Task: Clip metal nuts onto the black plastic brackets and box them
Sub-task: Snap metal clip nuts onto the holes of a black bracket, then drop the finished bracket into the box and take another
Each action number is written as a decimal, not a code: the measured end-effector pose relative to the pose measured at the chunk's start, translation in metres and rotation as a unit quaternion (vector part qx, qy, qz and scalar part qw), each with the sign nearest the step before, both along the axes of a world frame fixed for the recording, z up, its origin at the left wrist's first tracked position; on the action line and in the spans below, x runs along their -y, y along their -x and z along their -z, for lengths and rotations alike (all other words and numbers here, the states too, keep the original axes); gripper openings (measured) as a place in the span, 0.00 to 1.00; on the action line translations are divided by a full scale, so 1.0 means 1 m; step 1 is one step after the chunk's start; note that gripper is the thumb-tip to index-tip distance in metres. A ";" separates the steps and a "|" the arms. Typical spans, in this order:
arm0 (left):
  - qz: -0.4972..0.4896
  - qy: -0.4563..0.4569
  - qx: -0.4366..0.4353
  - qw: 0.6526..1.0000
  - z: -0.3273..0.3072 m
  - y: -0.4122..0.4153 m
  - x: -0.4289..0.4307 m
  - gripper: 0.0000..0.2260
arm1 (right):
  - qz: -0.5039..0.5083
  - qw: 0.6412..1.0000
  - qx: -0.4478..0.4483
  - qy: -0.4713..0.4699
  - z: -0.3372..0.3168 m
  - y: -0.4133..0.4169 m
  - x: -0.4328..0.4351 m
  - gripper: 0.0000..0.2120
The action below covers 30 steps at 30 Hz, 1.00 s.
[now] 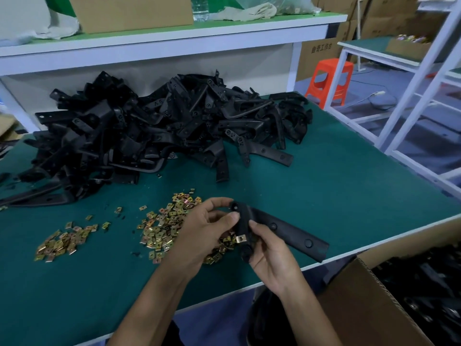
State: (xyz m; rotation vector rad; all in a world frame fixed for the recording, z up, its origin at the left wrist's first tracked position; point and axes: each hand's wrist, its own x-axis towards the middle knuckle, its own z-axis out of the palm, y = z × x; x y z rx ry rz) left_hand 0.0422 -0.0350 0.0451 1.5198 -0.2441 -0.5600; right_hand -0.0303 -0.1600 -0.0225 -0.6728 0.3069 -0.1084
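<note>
Both left hand [207, 233] and right hand [269, 258] hold bracket [287, 228] (carton [319, 61] reads 工作台).

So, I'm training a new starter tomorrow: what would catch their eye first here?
A big heap of black plastic brackets fills the back of the green table, with brass-coloured metal nuts scattered in front of it. At the front edge, the left hand and right hand hold one bracket, a nut on its short arm.

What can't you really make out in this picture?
Head view:
Cardboard box: cut off by the lower right edge, contents dark and blurred.
Loose nuts: partly hidden under the left hand.
Nut on the held bracket: too small to judge if seated; right hand covers that end.
</note>
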 end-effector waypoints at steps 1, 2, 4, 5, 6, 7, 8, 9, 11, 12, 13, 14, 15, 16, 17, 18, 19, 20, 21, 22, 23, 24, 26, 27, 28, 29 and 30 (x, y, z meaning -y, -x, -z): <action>0.000 0.002 -0.002 1.000 0.001 0.000 -0.002 0.11 | -0.001 1.000 -0.012 0.016 -0.002 0.001 -0.003 0.17; 0.001 0.007 -0.007 1.000 0.002 -0.001 -0.004 0.11 | -0.005 0.999 -0.018 0.032 -0.004 0.002 -0.006 0.15; 0.008 0.029 -0.025 0.999 0.005 -0.002 -0.008 0.14 | -0.014 0.998 -0.018 0.056 -0.009 0.007 -0.010 0.14; 0.015 0.039 -0.032 0.999 0.007 -0.002 -0.009 0.15 | -0.013 0.998 -0.017 0.062 -0.011 0.012 -0.009 0.14; 0.022 0.040 -0.033 0.998 0.010 -0.003 -0.008 0.15 | -0.005 0.998 -0.018 0.067 -0.011 0.018 -0.008 0.13; 0.034 0.033 -0.030 0.998 0.013 -0.002 -0.004 0.14 | 0.006 0.997 -0.022 0.073 -0.011 0.026 -0.005 0.12; 0.050 0.021 -0.022 0.998 0.019 0.000 0.001 0.14 | 0.017 0.996 -0.026 0.079 -0.009 0.037 -0.002 0.10; 0.072 0.006 -0.006 0.997 0.025 0.004 0.009 0.14 | 0.030 0.996 -0.027 0.084 -0.009 0.051 0.003 0.09; 0.121 -0.020 0.045 0.991 0.033 0.016 0.023 0.14 | 0.061 0.994 -0.024 0.087 -0.008 0.083 0.016 0.08; 0.145 -0.024 0.071 0.987 0.035 0.023 0.028 0.14 | 0.085 0.993 -0.024 0.080 -0.011 0.101 0.027 0.07; 0.163 -0.023 0.091 0.982 0.037 0.029 0.032 0.14 | 0.125 0.990 -0.025 0.056 -0.014 0.119 0.041 0.06; 0.176 -0.022 0.105 0.979 0.038 0.032 0.033 0.14 | 0.186 0.982 -0.021 0.010 -0.019 0.138 0.059 0.06; 0.184 -0.022 0.117 0.976 0.040 0.032 0.032 0.15 | 0.259 0.965 -0.010 -0.041 -0.025 0.156 0.078 0.08; 0.184 -0.029 0.124 0.975 0.042 0.029 0.031 0.15 | 0.332 0.940 -0.002 -0.080 -0.031 0.174 0.096 0.12; 0.176 -0.036 0.128 0.975 0.044 0.025 0.029 0.14 | 0.395 0.913 -0.002 -0.106 -0.036 0.189 0.113 0.17; 0.162 -0.045 0.129 0.977 0.046 0.019 0.026 0.13 | 0.443 0.888 -0.013 -0.123 -0.038 0.200 0.127 0.24; 0.151 -0.051 0.128 0.979 0.049 0.012 0.025 0.11 | 0.472 0.871 -0.034 -0.132 -0.037 0.207 0.137 0.28; 0.141 -0.059 0.128 0.980 0.051 0.007 0.024 0.10 | 0.483 0.865 -0.060 -0.124 -0.033 0.206 0.142 0.30; 0.132 -0.068 0.129 0.980 0.054 0.002 0.024 0.09 | 0.480 0.867 -0.087 -0.096 -0.030 0.200 0.142 0.28; 0.122 -0.075 0.129 0.981 0.056 -0.002 0.025 0.09 | 0.474 0.873 -0.107 -0.054 -0.027 0.188 0.139 0.25; 0.111 -0.081 0.128 0.982 0.057 -0.006 0.025 0.08 | 0.463 0.878 -0.121 -0.004 -0.023 0.171 0.133 0.21; 0.105 -0.091 0.129 0.982 0.057 -0.009 0.026 0.08 | 0.445 0.885 -0.127 0.050 -0.020 0.151 0.124 0.16; 0.102 -0.117 0.135 0.979 0.052 -0.013 0.030 0.07 | 0.385 0.903 -0.116 0.151 -0.017 0.109 0.102 0.07; 0.096 -0.133 0.146 0.976 0.049 -0.014 0.033 0.07 | 0.346 0.910 -0.109 0.200 -0.015 0.088 0.091 0.06; 0.086 -0.155 0.167 0.970 0.045 -0.016 0.036 0.07 | 0.308 0.911 -0.105 0.254 -0.013 0.068 0.079 0.06; 0.073 -0.180 0.193 0.962 0.043 -0.021 0.039 0.07 | 0.274 0.903 -0.104 0.314 -0.010 0.048 0.067 0.06; 0.055 -0.206 0.220 0.952 0.042 -0.027 0.042 0.06 | 0.244 0.883 -0.108 0.385 -0.006 0.032 0.057 0.06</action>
